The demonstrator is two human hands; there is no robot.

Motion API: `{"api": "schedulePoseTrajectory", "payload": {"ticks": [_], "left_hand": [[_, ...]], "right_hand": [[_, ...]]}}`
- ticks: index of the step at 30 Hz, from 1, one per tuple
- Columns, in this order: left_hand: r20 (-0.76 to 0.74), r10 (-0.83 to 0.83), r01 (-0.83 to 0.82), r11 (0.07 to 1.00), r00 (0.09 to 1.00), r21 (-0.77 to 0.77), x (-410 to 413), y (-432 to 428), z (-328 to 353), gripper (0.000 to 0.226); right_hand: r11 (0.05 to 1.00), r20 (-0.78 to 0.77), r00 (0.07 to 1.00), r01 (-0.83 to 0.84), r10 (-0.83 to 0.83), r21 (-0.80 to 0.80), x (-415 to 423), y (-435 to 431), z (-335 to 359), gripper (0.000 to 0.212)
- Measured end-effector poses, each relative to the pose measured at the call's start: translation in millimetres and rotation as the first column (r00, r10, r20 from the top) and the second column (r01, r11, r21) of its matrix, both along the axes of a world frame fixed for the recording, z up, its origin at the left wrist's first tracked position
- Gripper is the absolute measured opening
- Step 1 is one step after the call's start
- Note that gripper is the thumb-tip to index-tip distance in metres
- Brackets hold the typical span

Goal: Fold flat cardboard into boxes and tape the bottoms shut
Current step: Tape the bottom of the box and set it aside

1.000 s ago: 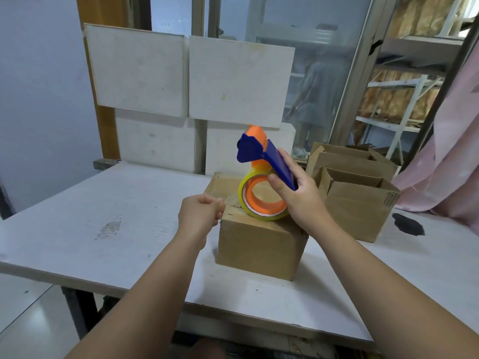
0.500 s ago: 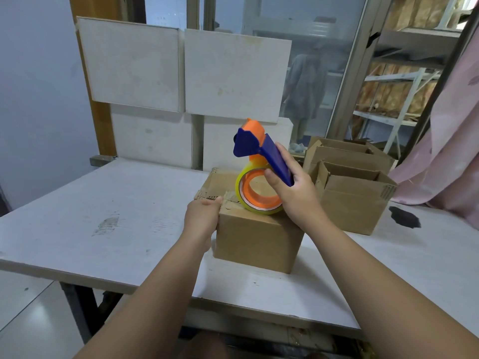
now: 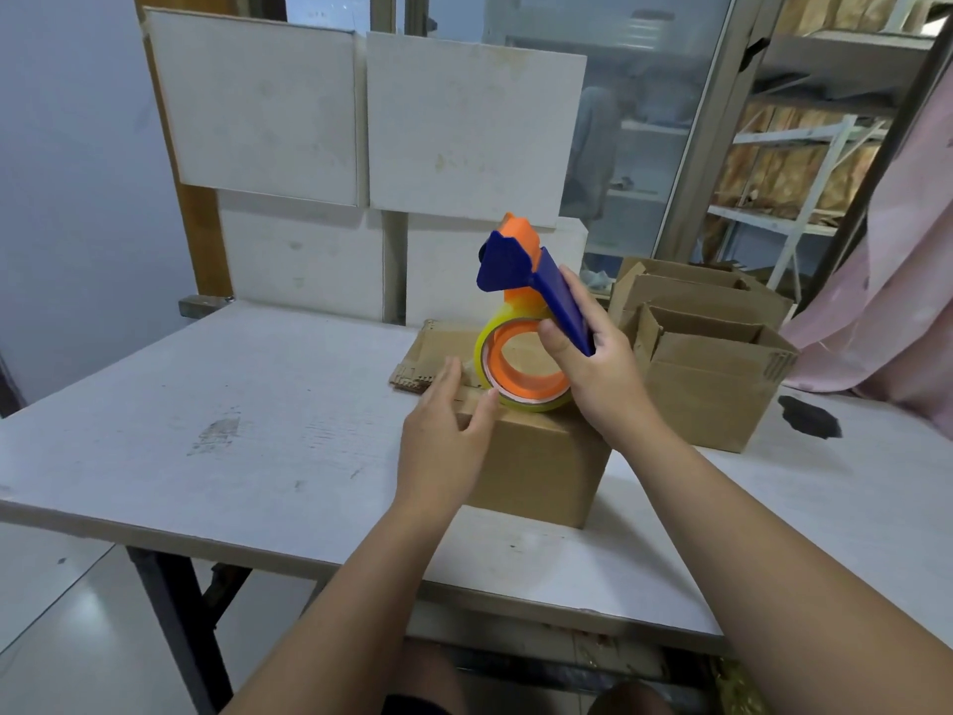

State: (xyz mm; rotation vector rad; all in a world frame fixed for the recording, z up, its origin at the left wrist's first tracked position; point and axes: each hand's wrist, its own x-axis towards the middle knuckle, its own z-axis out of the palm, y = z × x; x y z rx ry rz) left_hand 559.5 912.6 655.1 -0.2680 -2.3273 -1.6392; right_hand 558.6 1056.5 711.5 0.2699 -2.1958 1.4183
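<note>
A brown cardboard box [image 3: 541, 472] stands on the white table [image 3: 247, 430], its closed flaps facing up. My right hand [image 3: 593, 363] grips the blue handle of an orange and blue tape dispenser [image 3: 521, 322] with a yellowish tape roll, which rests on the box's top. My left hand [image 3: 446, 441] lies with straight fingers against the box's top left edge, pressing there. A flat piece of cardboard [image 3: 428, 353] lies behind the box.
Two open cardboard boxes [image 3: 706, 374] stand at the right rear of the table. A dark patch [image 3: 809, 423] marks the table beyond them. White panels [image 3: 361, 121] lean at the back, pink cloth [image 3: 897, 281] hangs at right.
My left hand has opened from a curled pinch at the box's left edge to flat fingers on its top. The dispenser stays on the box in my right hand.
</note>
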Motion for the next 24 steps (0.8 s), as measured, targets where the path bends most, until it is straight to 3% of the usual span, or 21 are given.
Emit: {"api": "schedulePoseTrajectory", "payload": {"ticks": [6,11,16,19,24], "left_hand": [[-0.162,0.051,-0.097,0.951,0.986,-0.294,-11,-8,-5,0.052],[-0.263,0.126,-0.254,0.802,0.957,-0.541,-8,-10,5,0.045],[-0.294,0.090,-0.274,0.680,0.952,-0.680,-5,-9,11,0.053],[-0.302,0.078,-0.279,0.643,0.950,-0.713,-7,-8,9,0.050],[-0.399,-0.013,-0.300,0.636,0.917,-0.711,-8,-5,6,0.066]], "right_hand": [[0.997,0.024,0.997,-0.076,0.075,0.015,-2,7,14,0.062],[0.975,0.105,0.986,-0.144,0.128,0.170,-6,15,36,0.060],[0.951,0.145,0.988,-0.103,0.063,0.293,-1,36,46,0.058],[0.970,0.141,0.986,-0.119,0.090,0.214,10,44,40,0.067],[0.994,0.046,0.993,-0.113,0.113,-0.006,16,44,14,0.069]]}}
